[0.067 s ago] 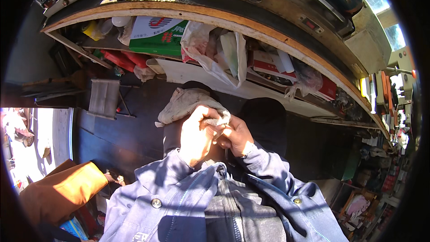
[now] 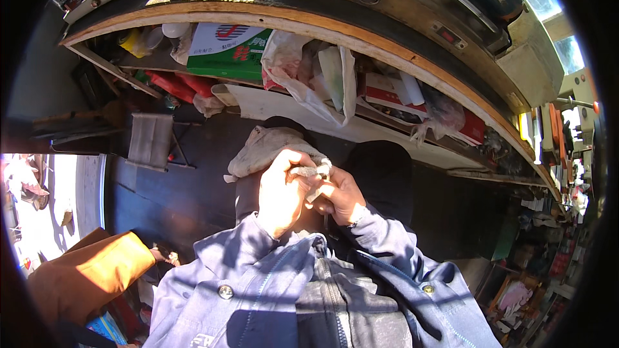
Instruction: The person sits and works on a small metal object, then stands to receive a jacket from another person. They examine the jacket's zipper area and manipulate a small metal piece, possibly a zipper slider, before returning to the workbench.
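**Two hands closed on a grey rag, centre of frame**

Left hand (image 2: 282, 192): centre of the frame, sunlit, back toward the camera, fingers curled and gripping the grey rag (image 2: 267, 148). Blue jacket sleeve below it.

Right hand (image 2: 342, 196): just right of the left hand and touching it, fingers bent and pinching a bunched end of the same rag between the two hands. A band shows at the wrist.

Grey rag: worn cloth, its larger part spreading up and left from the hands over a dark rounded shape that cannot be made out; the smaller twisted part sits in the grip of both hands.

Wooden counter (image 2: 400, 48): curved edge arcing across the upper frame, metal tools on top at upper left.

Shelf under the counter: green and white box (image 2: 229, 51) at upper centre-left; crumpled plastic bag (image 2: 300, 71) hanging beside it; red and white cartons (image 2: 387, 90) toward the right.

Orange sleeve (image 2: 90, 274): another person's arm, lower left of the frame, well apart from the hands.

Small grey folding stool (image 2: 151, 140): left of centre, on the dark floor.
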Available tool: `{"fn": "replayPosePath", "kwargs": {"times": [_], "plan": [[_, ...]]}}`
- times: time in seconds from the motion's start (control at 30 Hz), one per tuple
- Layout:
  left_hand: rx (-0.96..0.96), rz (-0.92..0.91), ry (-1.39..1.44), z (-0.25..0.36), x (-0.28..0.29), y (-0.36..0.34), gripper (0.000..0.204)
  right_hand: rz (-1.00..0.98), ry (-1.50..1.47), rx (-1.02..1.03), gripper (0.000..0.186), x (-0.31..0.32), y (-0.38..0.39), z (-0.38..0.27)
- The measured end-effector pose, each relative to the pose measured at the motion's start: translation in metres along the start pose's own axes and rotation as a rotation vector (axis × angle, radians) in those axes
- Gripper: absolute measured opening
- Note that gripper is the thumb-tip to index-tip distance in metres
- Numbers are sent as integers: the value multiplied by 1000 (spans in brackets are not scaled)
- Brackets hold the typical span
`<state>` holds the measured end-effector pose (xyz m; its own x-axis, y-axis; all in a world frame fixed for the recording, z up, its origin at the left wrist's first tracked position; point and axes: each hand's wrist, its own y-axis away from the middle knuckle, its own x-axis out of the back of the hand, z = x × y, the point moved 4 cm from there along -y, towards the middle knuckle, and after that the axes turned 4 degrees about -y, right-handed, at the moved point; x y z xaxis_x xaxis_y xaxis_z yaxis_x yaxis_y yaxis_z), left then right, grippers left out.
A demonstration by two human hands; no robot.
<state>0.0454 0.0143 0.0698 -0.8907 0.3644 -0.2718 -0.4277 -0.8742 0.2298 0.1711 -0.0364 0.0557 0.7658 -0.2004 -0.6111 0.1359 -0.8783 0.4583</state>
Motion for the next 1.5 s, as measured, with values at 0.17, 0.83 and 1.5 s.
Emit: {"fn": "replayPosePath", "kwargs": {"times": [0.17, 0.83, 1.5], "plan": [[-51, 268, 4, 6, 24, -14, 20, -208, -53, -10, 38, -6, 0, -8], [-682, 552, 388, 131, 234, -191, 20, -24, -249, -16, 27, 28, -7, -9], [-395, 373, -627, 40, 120, -167, 40, 140, -273, -3, 23, 42, -31, -35]]}}
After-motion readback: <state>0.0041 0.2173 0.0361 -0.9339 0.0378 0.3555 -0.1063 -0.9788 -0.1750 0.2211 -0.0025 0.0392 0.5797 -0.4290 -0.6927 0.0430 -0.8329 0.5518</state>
